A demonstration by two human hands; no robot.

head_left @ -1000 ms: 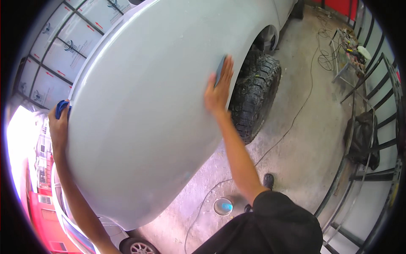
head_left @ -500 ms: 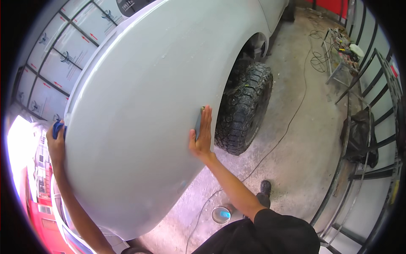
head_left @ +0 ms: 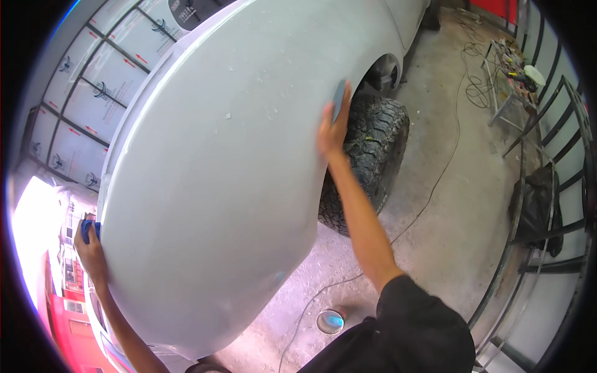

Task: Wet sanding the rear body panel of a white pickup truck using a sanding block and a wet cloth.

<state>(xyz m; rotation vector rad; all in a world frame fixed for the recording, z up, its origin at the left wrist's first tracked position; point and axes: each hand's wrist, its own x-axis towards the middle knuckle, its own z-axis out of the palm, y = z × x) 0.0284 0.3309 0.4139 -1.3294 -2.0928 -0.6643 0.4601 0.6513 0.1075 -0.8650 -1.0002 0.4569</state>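
Note:
A light grey vehicle body panel [head_left: 211,168], curved and dotted with wet spots, fills the middle of the view. My right hand [head_left: 333,133] lies along the panel's edge at the wheel arch, a flat grey piece of sandpaper [head_left: 339,99] held between palm and panel. The hand is slightly blurred. Close by is the knobby black tire [head_left: 373,137]. At the panel's far left edge, my left hand [head_left: 92,253] grips a crumpled blue cloth [head_left: 91,231], its fingers bent around it.
On the concrete floor stands a round container [head_left: 330,321] with something blue inside. A dark cable [head_left: 429,193] winds across the floor. Metal racks [head_left: 559,186] line the right side, with a black plastic bag [head_left: 538,208] among them. A cluttered stand [head_left: 513,87] is farther back.
My right hand has slid up and forward along the panel with the sandpaper, from behind the tire to the wheel arch. My left hand still holds the cloth, lower in view as the view shifted.

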